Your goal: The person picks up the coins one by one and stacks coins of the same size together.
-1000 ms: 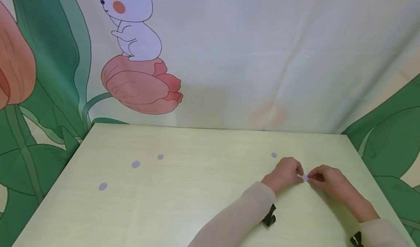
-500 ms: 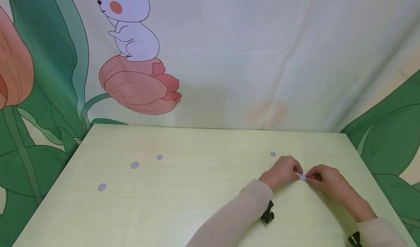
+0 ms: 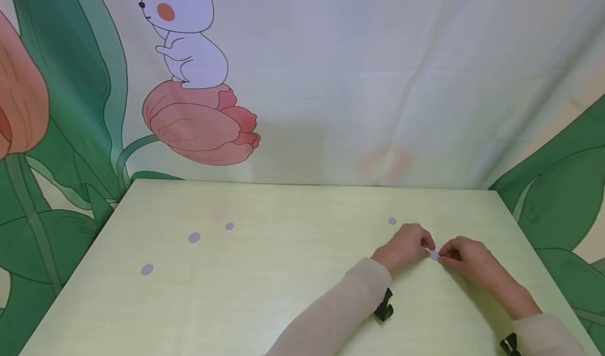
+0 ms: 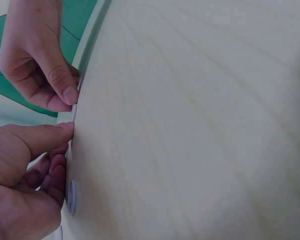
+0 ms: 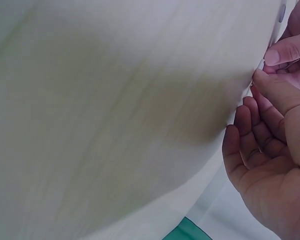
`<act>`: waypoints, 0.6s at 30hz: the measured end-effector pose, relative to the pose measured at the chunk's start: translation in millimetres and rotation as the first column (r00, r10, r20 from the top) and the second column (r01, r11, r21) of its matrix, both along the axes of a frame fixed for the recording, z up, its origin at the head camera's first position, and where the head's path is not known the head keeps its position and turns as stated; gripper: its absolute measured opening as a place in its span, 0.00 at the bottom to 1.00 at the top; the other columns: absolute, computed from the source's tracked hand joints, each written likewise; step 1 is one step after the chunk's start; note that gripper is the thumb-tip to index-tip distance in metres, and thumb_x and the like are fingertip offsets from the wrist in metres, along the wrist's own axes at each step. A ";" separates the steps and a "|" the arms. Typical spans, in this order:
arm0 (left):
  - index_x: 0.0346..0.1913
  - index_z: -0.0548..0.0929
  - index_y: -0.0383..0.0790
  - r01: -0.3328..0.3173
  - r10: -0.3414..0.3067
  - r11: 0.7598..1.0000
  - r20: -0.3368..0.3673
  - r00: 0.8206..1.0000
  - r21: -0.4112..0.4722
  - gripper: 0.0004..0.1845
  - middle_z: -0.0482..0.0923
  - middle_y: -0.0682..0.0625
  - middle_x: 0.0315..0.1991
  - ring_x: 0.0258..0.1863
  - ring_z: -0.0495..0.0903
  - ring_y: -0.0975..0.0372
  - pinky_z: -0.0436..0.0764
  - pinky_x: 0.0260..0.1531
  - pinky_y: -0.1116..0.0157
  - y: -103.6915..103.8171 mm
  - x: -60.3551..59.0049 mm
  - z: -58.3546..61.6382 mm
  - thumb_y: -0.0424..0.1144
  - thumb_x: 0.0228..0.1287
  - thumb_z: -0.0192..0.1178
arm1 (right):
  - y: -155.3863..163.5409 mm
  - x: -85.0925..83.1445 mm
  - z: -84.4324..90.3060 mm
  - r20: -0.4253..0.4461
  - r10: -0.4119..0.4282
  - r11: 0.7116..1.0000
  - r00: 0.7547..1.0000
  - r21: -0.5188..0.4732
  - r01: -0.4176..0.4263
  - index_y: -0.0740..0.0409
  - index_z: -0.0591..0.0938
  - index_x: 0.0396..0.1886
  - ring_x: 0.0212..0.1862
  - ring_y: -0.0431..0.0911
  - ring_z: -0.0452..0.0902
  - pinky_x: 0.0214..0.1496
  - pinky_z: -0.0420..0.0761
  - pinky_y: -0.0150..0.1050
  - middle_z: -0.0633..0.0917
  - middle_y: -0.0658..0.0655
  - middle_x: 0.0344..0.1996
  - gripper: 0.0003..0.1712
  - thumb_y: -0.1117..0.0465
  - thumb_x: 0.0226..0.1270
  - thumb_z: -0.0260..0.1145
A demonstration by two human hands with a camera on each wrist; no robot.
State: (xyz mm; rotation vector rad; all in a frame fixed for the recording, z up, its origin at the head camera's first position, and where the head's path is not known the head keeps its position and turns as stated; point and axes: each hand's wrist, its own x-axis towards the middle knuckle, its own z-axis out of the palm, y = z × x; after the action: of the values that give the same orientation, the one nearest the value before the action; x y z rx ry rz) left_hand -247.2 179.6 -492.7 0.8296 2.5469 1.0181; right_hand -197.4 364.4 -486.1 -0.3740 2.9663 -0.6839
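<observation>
Fingers (image 4: 60,132): left hand (image 3: 404,245) and right hand (image 3: 473,260) both pinch one disc (image 3: 434,255) by opposite edges.
Disc place: between the hands, at right side of tabletop (image 3: 283,288), nearer than the loose disc (image 3: 392,221).
Risk: disc may slip, if one hand pulls harder.

held disc (image 3: 434,255): pale lilac, apparently plain | tabletop (image 3: 264,272): cream, faint wood grain | sleeves (image 3: 331,314): beige

Table (image 3: 283,240) middle: loads of room
Left side: three flat discs (image 3: 194,237), could skim over
Right side: left hand (image 3: 407,244) and right hand (image 3: 472,260), pinching a small disc (image 3: 434,255), block it
Near middle: left sleeve (image 3: 333,306) cuts across
</observation>
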 end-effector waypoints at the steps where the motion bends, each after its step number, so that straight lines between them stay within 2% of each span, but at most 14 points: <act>1: 0.43 0.91 0.44 0.000 0.000 1.000 -0.002 1.000 -0.001 0.07 0.85 0.59 0.39 0.42 0.78 0.73 0.72 0.40 0.81 0.2 -0.2 0.1 0.32 0.64 0.69 | -0.7 0.6 0.8 0.001 -0.001 1.000 1.000 0.001 0.001 0.61 0.86 0.34 0.33 0.42 0.75 0.35 0.77 0.36 0.83 0.49 0.30 0.03 0.66 0.63 0.73; 5: 0.40 0.91 0.44 -0.002 0.002 1.000 0.001 1.000 -0.001 0.05 0.85 0.60 0.36 0.39 0.77 0.73 0.72 0.38 0.80 1.3 -1.6 -1.3 0.31 0.64 0.69 | -1.6 2.0 1.4 -0.001 0.002 1.000 1.000 -0.006 -0.002 0.60 0.85 0.34 0.33 0.42 0.74 0.35 0.76 0.35 0.82 0.49 0.29 0.03 0.65 0.64 0.73; 11: 0.37 0.90 0.45 0.005 -0.005 1.000 -0.007 1.000 -0.016 0.04 0.83 0.60 0.34 0.36 0.75 0.72 0.71 0.36 0.80 1.2 -2.6 -3.5 0.32 0.64 0.69 | 0.2 2.8 -2.0 -0.029 0.035 0.999 0.999 -0.026 -0.036 0.58 0.86 0.37 0.36 0.42 0.76 0.38 0.79 0.35 0.83 0.49 0.33 0.05 0.65 0.63 0.74; 18: 0.38 0.90 0.46 0.006 -0.006 1.000 0.024 1.000 0.009 0.05 0.83 0.60 0.35 0.37 0.75 0.72 0.71 0.37 0.79 0.3 -2.1 -5.2 0.32 0.63 0.69 | 0.9 1.9 -2.7 0.012 0.013 0.999 1.000 -0.034 -0.012 0.61 0.85 0.37 0.36 0.44 0.77 0.37 0.78 0.35 0.83 0.51 0.33 0.06 0.64 0.64 0.74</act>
State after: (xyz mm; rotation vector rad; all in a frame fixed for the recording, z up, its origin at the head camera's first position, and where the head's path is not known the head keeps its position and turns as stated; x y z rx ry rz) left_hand -249.3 179.9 -497.9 0.8219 2.5200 1.0320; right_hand -195.5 365.3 -488.9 -0.3891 2.9414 -0.7326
